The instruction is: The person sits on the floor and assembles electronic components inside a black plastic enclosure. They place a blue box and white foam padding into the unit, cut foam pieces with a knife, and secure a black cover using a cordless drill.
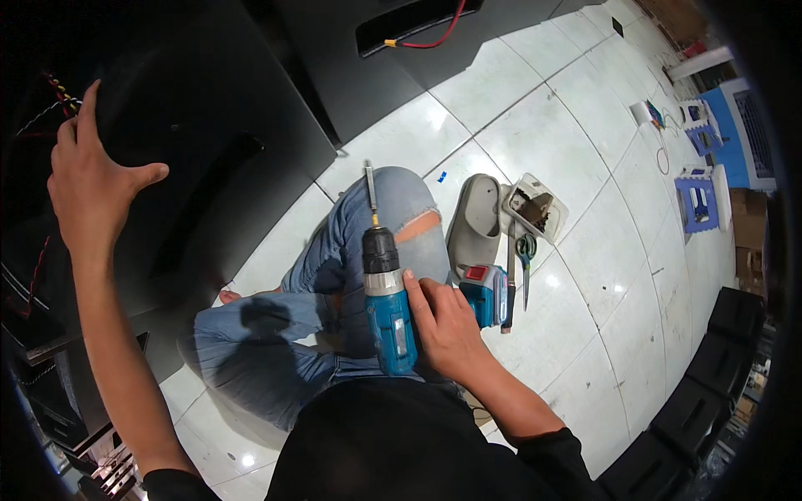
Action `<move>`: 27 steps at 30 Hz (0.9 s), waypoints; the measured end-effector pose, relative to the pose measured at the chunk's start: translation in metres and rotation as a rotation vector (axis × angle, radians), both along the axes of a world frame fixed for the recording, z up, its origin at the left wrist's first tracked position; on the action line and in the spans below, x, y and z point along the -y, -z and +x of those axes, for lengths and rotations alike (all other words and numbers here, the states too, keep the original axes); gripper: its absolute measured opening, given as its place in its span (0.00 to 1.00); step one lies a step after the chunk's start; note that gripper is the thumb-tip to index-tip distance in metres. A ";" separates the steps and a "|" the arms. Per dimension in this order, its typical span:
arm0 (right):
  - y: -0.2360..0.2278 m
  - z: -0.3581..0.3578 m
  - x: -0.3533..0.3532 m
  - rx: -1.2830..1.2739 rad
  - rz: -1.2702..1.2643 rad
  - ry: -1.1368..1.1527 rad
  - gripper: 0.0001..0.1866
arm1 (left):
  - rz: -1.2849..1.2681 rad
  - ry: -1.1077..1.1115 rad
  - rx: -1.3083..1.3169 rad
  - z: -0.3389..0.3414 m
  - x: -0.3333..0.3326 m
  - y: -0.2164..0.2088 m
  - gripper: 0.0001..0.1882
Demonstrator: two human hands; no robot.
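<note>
A teal cordless drill [388, 321] with a long bit lies over my lap, the bit pointing away from me. My right hand [449, 321] is wrapped round its grip, the battery showing just beyond the fingers. Up at the left, my left hand [93, 179] is open, thumb and fingers spread, against a large black cabinet [209, 108]. Its fingertips are near a bundle of twisted red, yellow and black wires [63, 92]. Whether the fingertips touch the wires I cannot tell.
A grey clog [476, 225], a white tray [555, 225] of small dark parts and scissors [525, 259] are on the tiled floor [601, 275] to my right. Ahead, a red wire [443, 37] hangs from another black box's slot. Black boxes [693, 409] line the right side; blue-and-white stools [697, 200] stand beyond.
</note>
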State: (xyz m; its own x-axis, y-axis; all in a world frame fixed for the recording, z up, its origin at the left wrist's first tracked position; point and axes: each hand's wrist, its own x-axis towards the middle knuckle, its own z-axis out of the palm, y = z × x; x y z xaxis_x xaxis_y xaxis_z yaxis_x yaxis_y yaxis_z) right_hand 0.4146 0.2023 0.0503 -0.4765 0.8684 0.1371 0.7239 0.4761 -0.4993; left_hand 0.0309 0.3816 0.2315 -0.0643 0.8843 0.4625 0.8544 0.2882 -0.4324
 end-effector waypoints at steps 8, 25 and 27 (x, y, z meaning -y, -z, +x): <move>0.005 0.018 0.016 0.074 -0.394 -0.070 0.44 | 0.020 0.031 -0.042 -0.011 -0.014 0.008 0.69; 0.263 0.144 -0.214 0.314 -0.169 0.770 0.09 | 0.040 0.064 0.013 0.003 -0.004 0.001 0.66; 0.265 0.139 -0.214 0.296 -0.160 0.787 0.09 | 0.053 0.079 0.010 0.003 -0.003 0.000 0.65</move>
